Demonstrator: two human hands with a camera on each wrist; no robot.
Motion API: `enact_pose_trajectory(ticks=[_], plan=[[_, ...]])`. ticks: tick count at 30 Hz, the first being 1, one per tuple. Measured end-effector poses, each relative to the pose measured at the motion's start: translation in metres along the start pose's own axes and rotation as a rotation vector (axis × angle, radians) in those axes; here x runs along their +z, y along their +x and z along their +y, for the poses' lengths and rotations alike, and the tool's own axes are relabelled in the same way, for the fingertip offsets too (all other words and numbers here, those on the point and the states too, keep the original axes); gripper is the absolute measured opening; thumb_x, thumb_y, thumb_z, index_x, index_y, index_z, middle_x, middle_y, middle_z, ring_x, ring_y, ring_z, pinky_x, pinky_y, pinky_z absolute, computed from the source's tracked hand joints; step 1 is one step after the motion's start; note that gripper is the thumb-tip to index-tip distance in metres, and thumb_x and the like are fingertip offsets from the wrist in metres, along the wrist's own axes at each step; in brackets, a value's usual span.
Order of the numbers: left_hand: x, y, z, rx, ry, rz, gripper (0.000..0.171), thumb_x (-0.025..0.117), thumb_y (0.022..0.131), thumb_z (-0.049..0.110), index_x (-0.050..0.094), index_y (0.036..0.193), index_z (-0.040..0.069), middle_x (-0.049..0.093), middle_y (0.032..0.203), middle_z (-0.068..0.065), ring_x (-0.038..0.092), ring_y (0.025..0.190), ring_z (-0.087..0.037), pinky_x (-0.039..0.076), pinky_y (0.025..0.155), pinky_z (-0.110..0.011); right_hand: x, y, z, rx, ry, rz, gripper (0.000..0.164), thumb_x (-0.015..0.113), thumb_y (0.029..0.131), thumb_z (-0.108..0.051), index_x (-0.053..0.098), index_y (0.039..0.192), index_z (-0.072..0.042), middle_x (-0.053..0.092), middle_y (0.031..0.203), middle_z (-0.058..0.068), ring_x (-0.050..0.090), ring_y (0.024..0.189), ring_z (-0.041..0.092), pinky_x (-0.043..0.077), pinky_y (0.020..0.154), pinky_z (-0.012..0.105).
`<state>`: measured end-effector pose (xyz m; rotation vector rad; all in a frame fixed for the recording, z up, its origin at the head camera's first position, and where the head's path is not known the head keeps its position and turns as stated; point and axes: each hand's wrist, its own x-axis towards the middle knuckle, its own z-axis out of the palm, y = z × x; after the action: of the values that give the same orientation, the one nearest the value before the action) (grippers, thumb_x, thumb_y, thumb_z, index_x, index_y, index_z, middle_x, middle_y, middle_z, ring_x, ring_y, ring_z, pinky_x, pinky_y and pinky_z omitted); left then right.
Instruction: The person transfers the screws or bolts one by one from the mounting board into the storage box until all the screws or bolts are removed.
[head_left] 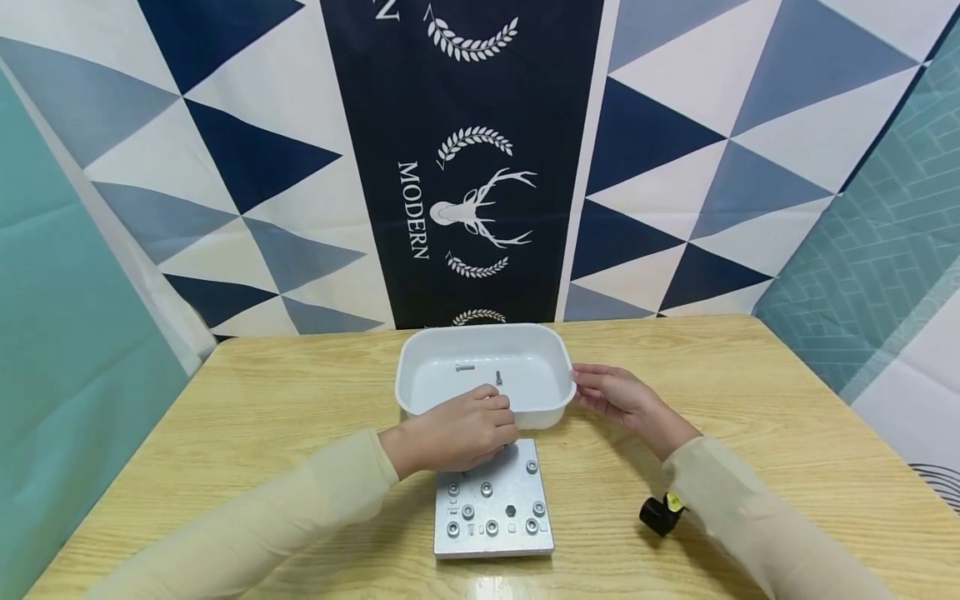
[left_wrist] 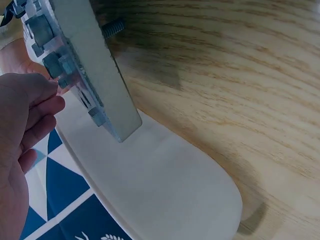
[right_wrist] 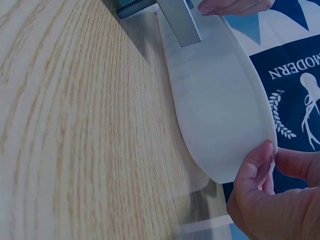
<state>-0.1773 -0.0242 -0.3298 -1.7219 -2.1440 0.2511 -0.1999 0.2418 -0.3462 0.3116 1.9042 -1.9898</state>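
My left hand (head_left: 468,429) is over the far end of a metal plate (head_left: 495,542) that carries several socket-head screws (head_left: 492,527). Thumb and forefinger pinch a small screw (left_wrist: 63,82) at the plate's face, seen in the left wrist view; in the head view the fingertips are hidden. With thumb and fingers, my right hand (head_left: 618,396) grips the right end rim of a white plastic bin (head_left: 551,419) just beyond the plate. Inside the bin lie a screw (head_left: 465,367) on its side and another screw (head_left: 498,378) nearer the left hand.
A black cylindrical object (head_left: 660,517) with a yellow part lies by the right sleeve. The bin stands near the back edge of the wooden table (head_left: 300,400), in front of a patterned cloth (head_left: 480,208). A threaded shank (right_wrist: 137,9) sticks out from the plate's underside.
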Motion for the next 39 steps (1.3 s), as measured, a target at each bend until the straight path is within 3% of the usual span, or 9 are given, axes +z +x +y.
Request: enact_pose_trajectory(ticks=[8,26,39], plan=[[0.0017,0.0013,0.003,0.033,0.049,-0.059,0.013,0.051,0.097,0.021,0.063,0.096,0.02,0.066,0.093,0.01,0.055,0.088,-0.01,0.042,0.096,-0.024,-0.0007,-0.001,0.0003,-0.002,0.003,0.003,0.061,0.056,0.096,-0.017,0.029,0.147,0.003,0.063,0.089,-0.006,0.062,0.079,0.004,0.055,0.078,0.018],[0.0046,0.0005,0.0027,0.051,0.082,-0.027,0.014,0.049,0.098,0.021,0.063,0.097,0.018,0.067,0.094,0.009,0.055,0.087,-0.009,0.043,0.092,-0.024,-0.0011,0.0016,0.0018,-0.014,-0.053,0.009,0.06,0.052,0.098,-0.017,0.027,0.147,0.005,0.061,0.104,0.001,0.06,0.083,0.003,0.054,0.08,0.017],[0.0036,-0.0014,0.0034,0.004,0.03,-0.009,0.015,0.048,0.098,0.021,0.062,0.095,0.019,0.067,0.095,0.009,0.056,0.09,-0.01,0.043,0.093,-0.025,-0.0003,0.0015,0.0028,-0.019,-0.05,0.006,0.06,0.053,0.098,-0.019,0.028,0.147,0.005,0.062,0.101,-0.002,0.06,0.082,0.003,0.054,0.08,0.017]])
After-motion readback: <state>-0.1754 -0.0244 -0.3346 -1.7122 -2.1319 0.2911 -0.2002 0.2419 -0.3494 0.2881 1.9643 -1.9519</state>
